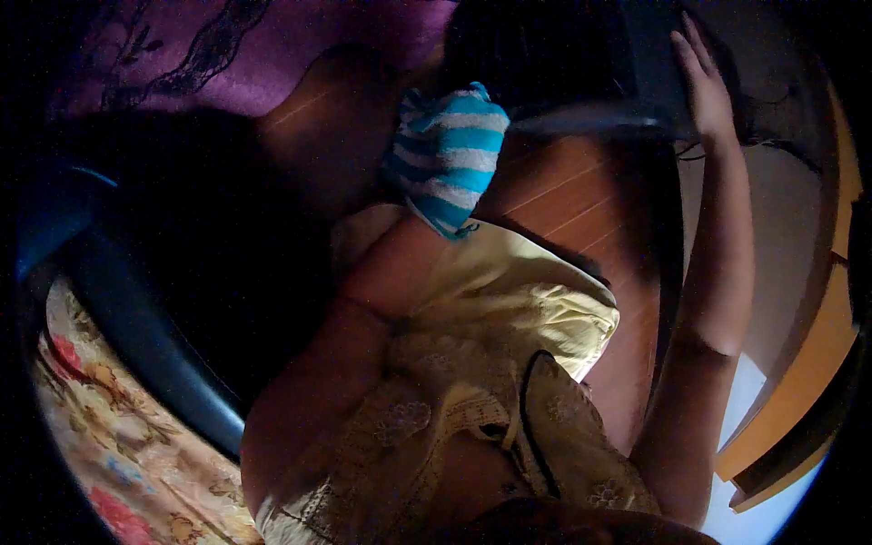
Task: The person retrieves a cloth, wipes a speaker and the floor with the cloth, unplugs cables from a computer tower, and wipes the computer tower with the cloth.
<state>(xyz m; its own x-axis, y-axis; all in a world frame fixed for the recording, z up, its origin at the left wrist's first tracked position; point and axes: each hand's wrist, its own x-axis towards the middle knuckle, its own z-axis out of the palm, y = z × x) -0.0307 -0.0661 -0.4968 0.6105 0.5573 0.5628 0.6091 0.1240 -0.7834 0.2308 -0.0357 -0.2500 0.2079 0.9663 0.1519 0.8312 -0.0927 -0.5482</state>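
A blue-and-white striped cloth (454, 159) covers my left hand (425, 238), so only the wrist and forearm show below it. The fingers are hidden under or behind the cloth. At the upper right, my right hand (708, 95) is stretched out with its fingers apart, against or beside a dark surface (658, 64). Nothing is visible in this hand. The cloth is near the lower left edge of a large black object (545, 54), above my lap.
Yellow clothing (518, 291) covers my lap. Brown wooden flooring (568, 195) shows beyond it. A purple fabric (245, 59) lies at the upper left, a dark curved armrest (168, 336) and floral fabric (136, 436) at the left. Orange-brown wooden furniture (795, 391) stands at the right.
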